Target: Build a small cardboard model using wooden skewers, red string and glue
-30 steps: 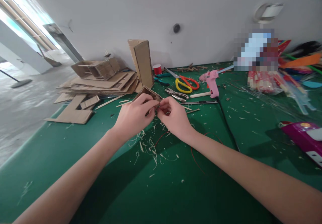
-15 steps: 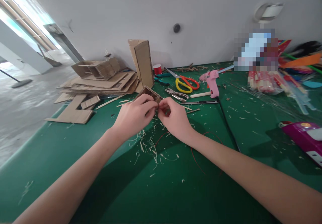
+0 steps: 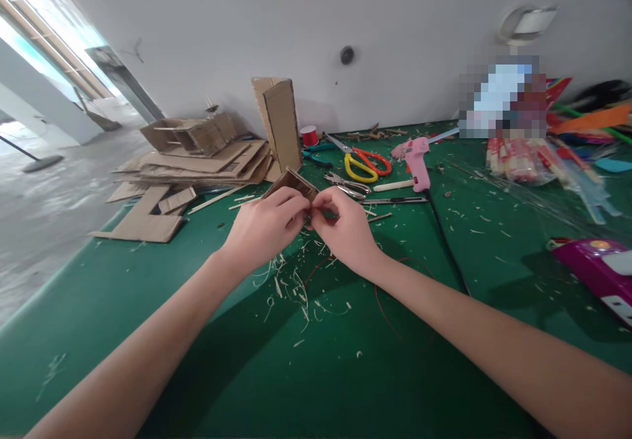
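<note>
Fingers closed, my left hand point(image 3: 269, 225) grips a small folded cardboard piece point(image 3: 292, 180) that shows above the knuckles. Its lower part is hidden behind the fingers. My right hand point(image 3: 345, 228) meets the left at the fingertips, thumb and forefinger pinched together at the right edge of the cardboard piece. What lies in that pinch is too small and covered to tell. A thin red wire or thread point(image 3: 379, 304) curves over the green tabletop point(image 3: 316, 386) near the right forearm. Pale curled shavings point(image 3: 296, 287) are scattered below both hands.
Cardboard sheets point(image 3: 197, 170) and a box-like cardboard frame point(image 3: 192, 135) are stacked left, beside an upright cardboard column point(image 3: 281, 123). Behind the hands lie scissors point(image 3: 363, 166), pliers point(image 3: 348, 185), a craft knife point(image 3: 395, 201) and a pink glue gun point(image 3: 419, 162). A purple device point(image 3: 587, 261) sits right.
My right hand and the cardboard piece have shifted slightly, the piece showing a bit more of its inner face. Both hands stay together at the same spot.
</note>
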### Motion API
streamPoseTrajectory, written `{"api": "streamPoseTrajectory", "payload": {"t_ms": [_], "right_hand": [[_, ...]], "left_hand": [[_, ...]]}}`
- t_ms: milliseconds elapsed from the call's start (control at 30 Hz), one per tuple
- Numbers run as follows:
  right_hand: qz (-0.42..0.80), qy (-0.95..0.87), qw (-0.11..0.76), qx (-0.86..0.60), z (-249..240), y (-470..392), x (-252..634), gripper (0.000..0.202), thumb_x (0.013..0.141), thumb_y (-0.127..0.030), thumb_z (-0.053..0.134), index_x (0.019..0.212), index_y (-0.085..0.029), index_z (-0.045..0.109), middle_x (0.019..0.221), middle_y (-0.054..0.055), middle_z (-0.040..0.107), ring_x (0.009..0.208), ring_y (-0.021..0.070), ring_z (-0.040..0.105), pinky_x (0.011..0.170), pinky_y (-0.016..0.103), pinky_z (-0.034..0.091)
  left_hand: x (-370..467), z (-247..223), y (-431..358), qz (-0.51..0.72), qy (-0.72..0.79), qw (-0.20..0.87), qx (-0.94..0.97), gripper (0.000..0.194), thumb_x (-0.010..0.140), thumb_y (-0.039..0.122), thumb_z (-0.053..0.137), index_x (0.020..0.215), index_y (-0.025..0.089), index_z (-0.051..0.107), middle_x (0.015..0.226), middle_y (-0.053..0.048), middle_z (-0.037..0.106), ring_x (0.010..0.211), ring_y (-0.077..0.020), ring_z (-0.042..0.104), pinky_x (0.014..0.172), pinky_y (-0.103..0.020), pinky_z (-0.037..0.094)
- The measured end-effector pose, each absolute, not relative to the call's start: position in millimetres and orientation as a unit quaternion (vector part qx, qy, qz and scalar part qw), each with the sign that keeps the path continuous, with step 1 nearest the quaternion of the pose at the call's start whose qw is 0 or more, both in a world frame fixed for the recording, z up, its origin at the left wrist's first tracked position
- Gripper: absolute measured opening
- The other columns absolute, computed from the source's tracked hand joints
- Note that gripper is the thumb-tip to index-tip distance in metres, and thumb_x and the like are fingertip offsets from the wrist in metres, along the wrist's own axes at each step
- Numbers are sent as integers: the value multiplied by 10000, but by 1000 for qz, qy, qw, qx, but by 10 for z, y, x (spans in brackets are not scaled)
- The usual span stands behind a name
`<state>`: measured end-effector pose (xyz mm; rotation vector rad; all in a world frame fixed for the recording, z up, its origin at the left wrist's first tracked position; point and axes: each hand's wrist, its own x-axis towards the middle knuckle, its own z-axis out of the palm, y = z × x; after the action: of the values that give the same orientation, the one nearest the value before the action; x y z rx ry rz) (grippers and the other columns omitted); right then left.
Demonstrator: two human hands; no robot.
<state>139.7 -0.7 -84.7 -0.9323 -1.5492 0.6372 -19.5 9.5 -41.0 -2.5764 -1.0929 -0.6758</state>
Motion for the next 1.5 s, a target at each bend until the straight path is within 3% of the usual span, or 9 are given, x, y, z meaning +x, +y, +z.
{"api": "streamPoseTrajectory", "payload": {"t_ms": [267,467,667,1033,1167,1300,1400,1500], "right_hand": [[436,-557,600,-374,-791,-9,1422,95,803,-220,561,823,-236,469,853,-9,544,564,82,532,435,240,427],[381,-559,621,-395,-695,40,1485,55,782,-166,565,781,-213,535,826,1,587,693,113,564,620,290,468],[355,-560,629,-406,-634,65,1575,27,787,-189,586,791,-211,570,833,3,626,794,139,588,711,308,471],[366,-567,631,-383,-685,70,1587,49,797,-217,609,820,-211,567,861,12,644,834,144,609,766,326,475],[413,-512,640,-397,-677,39,1576,96,769,-243,647,805,-214,562,837,2,631,767,127,589,670,296,456],[522,-395,633,-414,-641,-12,1553,189,709,-274,708,792,-210,551,716,-30,565,533,73,452,455,252,297],[571,-349,622,-406,-628,-36,1537,238,674,-284,734,778,-208,534,631,-63,507,443,47,328,412,254,190],[585,-331,621,-403,-637,-50,1520,253,665,-274,724,759,-218,497,562,-93,437,414,43,272,402,256,164]], "left_hand": [[-142,-343,133,-290,-371,-38,-881,146,821,132,518,876,181,644,886,-3,671,739,-109,600,672,-236,469],[-93,-189,243,-268,-386,-93,-877,150,783,177,553,859,195,682,743,18,683,603,-95,586,590,-229,451],[-7,-100,272,-278,-395,-121,-867,136,764,207,574,842,192,685,811,3,715,679,-117,638,634,-235,481],[47,-219,229,-271,-408,-33,-871,136,845,248,549,908,201,660,734,14,701,630,-127,629,585,-240,439],[53,-271,220,-244,-394,40,-885,184,897,249,501,952,198,669,820,-11,720,677,-148,637,602,-261,434],[47,-333,210,-242,-375,78,-891,209,931,239,471,957,185,672,858,-19,721,686,-148,635,610,-266,445],[31,-386,217,-264,-366,90,-888,208,940,256,483,978,196,679,884,-16,733,711,-148,655,628,-263,469],[21,-446,232,-286,-338,116,-889,221,952,267,474,981,193,681,903,-29,744,747,-152,679,653,-261,496]]}}
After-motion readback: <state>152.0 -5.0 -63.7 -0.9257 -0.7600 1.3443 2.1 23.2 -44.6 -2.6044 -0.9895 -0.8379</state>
